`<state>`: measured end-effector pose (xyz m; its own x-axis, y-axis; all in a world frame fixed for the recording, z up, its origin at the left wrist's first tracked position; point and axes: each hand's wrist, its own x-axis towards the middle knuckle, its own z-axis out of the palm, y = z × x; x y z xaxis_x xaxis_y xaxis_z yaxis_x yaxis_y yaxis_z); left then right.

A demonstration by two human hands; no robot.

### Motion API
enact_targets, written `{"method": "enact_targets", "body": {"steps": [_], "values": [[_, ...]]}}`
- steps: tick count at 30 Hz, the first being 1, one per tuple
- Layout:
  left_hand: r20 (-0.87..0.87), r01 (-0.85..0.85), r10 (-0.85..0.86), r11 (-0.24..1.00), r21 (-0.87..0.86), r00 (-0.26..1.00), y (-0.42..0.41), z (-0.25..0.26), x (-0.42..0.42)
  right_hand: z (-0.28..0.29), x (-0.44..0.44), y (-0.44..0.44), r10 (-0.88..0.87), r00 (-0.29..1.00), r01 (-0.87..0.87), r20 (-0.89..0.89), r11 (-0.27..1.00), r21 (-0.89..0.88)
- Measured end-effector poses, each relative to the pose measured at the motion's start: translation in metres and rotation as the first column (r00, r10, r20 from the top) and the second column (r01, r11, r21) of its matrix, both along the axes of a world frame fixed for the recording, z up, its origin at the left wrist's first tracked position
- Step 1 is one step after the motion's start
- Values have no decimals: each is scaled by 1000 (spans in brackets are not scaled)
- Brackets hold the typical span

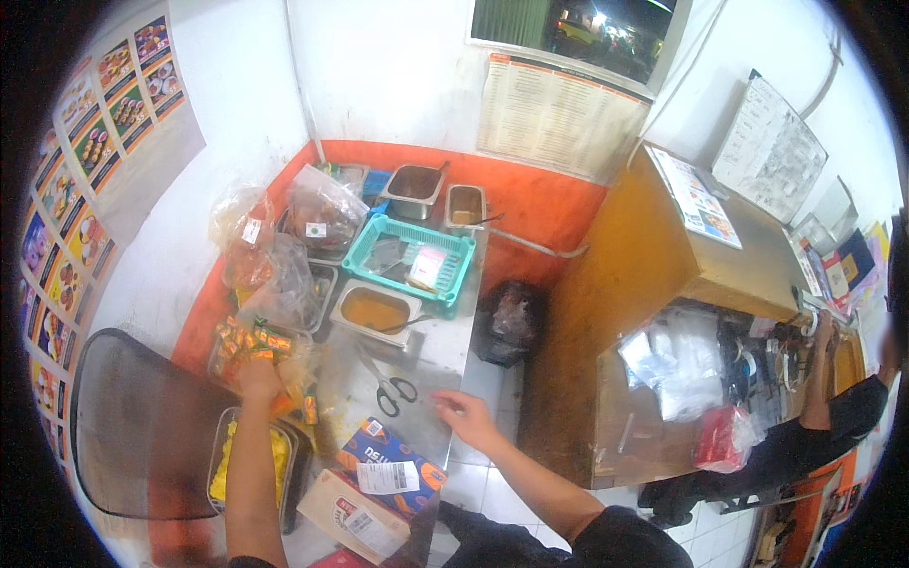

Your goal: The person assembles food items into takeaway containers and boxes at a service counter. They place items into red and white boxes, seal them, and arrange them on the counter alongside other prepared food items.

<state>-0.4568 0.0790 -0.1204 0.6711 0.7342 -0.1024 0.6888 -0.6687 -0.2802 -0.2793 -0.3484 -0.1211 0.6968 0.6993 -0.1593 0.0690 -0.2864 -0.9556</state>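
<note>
My left hand (259, 381) reaches into a pile of small orange sachets (241, 339) in a clear plastic bag. Its fingers are partly hidden among the sachets, so I cannot see whether it grips one. A loose sachet (310, 410) lies on the steel table (440, 355) beside it. My right hand (465, 420) hovers at the table's right edge, fingers loosely bent and nothing visible in them. Left of that hand lie scissors with black handles (396, 395). Two printed boxes, one blue (380, 454) and one tan (337, 508), bear labels near me.
A steel pan of yellow food (231, 468) sits under my left forearm. Behind are a pan of orange sauce (376, 309), a turquoise basket (348, 264) and bagged food (284, 284). A black bin (490, 341) stands right. Another person's arm (817, 397) is at the wooden counter (625, 270).
</note>
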Motion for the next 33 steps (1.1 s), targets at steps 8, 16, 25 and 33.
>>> {"method": "enact_targets", "body": {"steps": [8, 16, 25, 33], "values": [[279, -116, 85, 989, 94, 956, 2, 9, -21, -72, -60, -148, -441, 876, 465, 193, 880, -99], [687, -67, 45, 998, 6, 725, -87, 128, -93, -266, -165, -291, 582, 592, -802, -557, 358, -478], [899, -24, 58, 998, -53, 434, -314, 176, -346, -122, -166, -239, 54, 546, -507, -836, 816, -278], [813, -879, 546, 467, -93, 204, -551, 142, -628, -110, -214, -235, 377, 709, -704, -595, 409, -580]]}}
